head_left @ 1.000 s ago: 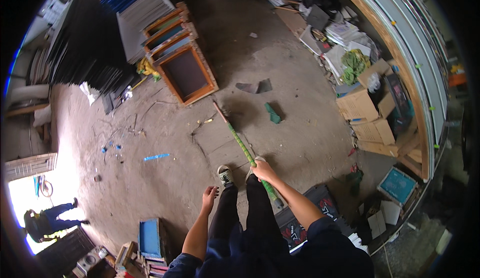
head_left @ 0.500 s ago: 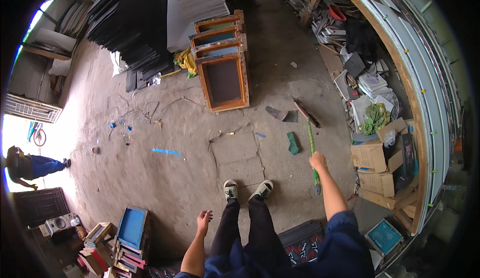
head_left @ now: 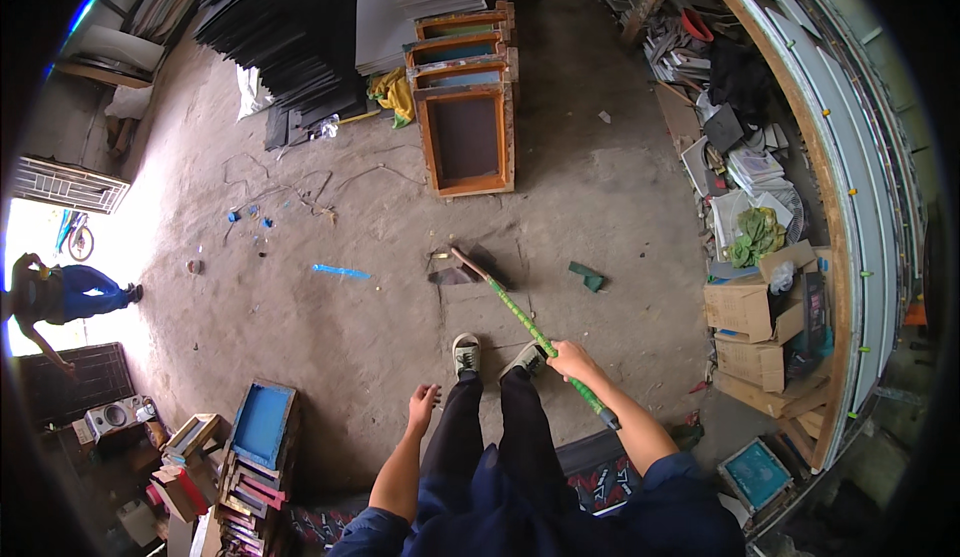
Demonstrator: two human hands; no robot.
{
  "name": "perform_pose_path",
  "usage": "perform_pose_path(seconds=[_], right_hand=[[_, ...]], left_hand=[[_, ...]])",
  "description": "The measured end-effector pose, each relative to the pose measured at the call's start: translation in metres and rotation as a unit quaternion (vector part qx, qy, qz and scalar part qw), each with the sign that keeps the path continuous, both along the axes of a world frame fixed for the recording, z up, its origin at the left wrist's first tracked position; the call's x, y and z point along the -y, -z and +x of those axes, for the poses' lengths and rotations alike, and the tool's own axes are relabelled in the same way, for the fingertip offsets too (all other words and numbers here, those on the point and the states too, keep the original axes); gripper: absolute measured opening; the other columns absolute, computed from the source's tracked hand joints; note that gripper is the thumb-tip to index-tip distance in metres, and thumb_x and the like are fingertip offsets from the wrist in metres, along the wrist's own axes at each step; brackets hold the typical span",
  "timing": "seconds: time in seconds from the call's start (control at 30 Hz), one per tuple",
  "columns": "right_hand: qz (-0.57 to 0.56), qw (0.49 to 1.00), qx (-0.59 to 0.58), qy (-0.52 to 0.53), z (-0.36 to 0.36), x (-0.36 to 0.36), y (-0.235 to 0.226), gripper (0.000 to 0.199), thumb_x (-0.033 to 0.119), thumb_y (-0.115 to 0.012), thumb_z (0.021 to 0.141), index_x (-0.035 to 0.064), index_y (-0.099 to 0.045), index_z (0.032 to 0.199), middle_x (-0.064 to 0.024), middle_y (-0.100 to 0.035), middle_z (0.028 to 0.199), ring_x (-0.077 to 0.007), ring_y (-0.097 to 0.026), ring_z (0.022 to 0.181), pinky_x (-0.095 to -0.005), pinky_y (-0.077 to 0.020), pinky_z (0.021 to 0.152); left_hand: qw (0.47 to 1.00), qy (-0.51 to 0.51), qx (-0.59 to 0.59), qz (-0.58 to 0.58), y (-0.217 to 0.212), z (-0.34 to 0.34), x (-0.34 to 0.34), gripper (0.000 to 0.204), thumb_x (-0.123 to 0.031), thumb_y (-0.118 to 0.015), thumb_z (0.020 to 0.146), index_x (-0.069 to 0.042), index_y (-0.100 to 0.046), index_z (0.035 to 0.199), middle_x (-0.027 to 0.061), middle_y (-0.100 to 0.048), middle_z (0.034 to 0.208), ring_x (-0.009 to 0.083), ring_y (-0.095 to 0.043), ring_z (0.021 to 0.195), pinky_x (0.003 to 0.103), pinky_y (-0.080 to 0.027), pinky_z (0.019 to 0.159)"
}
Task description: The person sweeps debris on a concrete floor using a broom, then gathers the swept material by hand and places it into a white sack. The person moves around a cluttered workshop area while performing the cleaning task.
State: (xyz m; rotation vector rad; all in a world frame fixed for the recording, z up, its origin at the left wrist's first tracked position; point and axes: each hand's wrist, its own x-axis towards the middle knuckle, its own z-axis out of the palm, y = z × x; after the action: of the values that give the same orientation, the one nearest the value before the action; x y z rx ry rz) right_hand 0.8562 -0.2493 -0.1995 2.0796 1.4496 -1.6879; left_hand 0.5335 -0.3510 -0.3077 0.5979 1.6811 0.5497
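i have the fingers of my right hand (head_left: 574, 361) closed in a full wrap round a long, thin green-wrapped stick (head_left: 522, 321), its covering ringed with paler yellowish bands like tape. taking my right hand as the middle of the dial, the stick slants up between ten and eleven o'clock to a narrow, pinkish-brown far end, and its blunt grey butt pokes out toward five, beside my forearm. by the far end lies a flat, dark scrap (head_left: 453, 276) with uneven edges; whether the two touch i can't tell.

my left hand (head_left: 425, 404) hangs near half past eight, fingers loosely curled and partly open, with nothing in their hold that i can see.

under it all spreads a rough, stained concrete floor (head_left: 380, 357), scored with cracks. a creased green scrap (head_left: 587, 276) sits at twelve, a flat, glossy blue strip (head_left: 341, 271) toward ten. at eleven stand wooden frames (head_left: 430, 144), rectangular and orange-brown, one behind another. near three, brown cardboard boxes (head_left: 737, 307) gape with bent flaps.
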Motion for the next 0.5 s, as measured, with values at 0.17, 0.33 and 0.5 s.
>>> perform_pose_path(seconds=[0.17, 0.33, 0.5], right_hand=[[-0.002, 0.992, 0.068, 0.103, 0.015, 0.031, -0.005, 0.039, 0.018, -0.05, 0.073, 0.0028, -0.044, 0.108, -0.0129, -0.056, 0.064, -0.0185, -0.052, 0.042, -0.0307, -0.0432, 0.044], [0.016, 0.964, 0.177, 0.196, 0.089, 0.049, 0.018, 0.025, 0.016, -0.049, 0.073, 0.0021, -0.051, 0.094, -0.0141, -0.055, 0.059, -0.0222, -0.054, 0.042, -0.0324, -0.0436, 0.043], [-0.044, 0.92, 0.14, 0.364, 0.141, 0.065, 0.071, 0.02, 0.013, -0.05, 0.074, -0.0032, -0.048, 0.085, -0.0089, -0.048, 0.055, -0.0174, -0.048, 0.04, -0.0303, -0.0423, 0.038]], left_hand=[[1.0, 0.023, -0.004, 0.01, -0.01, -0.012, -0.022, 0.025, -0.028, -0.05, 0.076, -0.004, -0.055, 0.082, 0.0043, -0.055, 0.07, 0.0104, -0.051, 0.061, 0.023, -0.038, 0.055], [0.998, 0.06, -0.003, -0.002, -0.008, -0.032, -0.024, 0.025, -0.028, -0.05, 0.076, -0.005, -0.054, 0.083, 0.0043, -0.056, 0.07, 0.0104, -0.051, 0.061, 0.023, -0.039, 0.055], [0.993, 0.115, -0.013, -0.021, -0.001, -0.038, -0.016, 0.025, -0.029, -0.05, 0.076, -0.005, -0.054, 0.083, 0.0046, -0.056, 0.071, 0.0107, -0.051, 0.061, 0.023, -0.039, 0.056]])
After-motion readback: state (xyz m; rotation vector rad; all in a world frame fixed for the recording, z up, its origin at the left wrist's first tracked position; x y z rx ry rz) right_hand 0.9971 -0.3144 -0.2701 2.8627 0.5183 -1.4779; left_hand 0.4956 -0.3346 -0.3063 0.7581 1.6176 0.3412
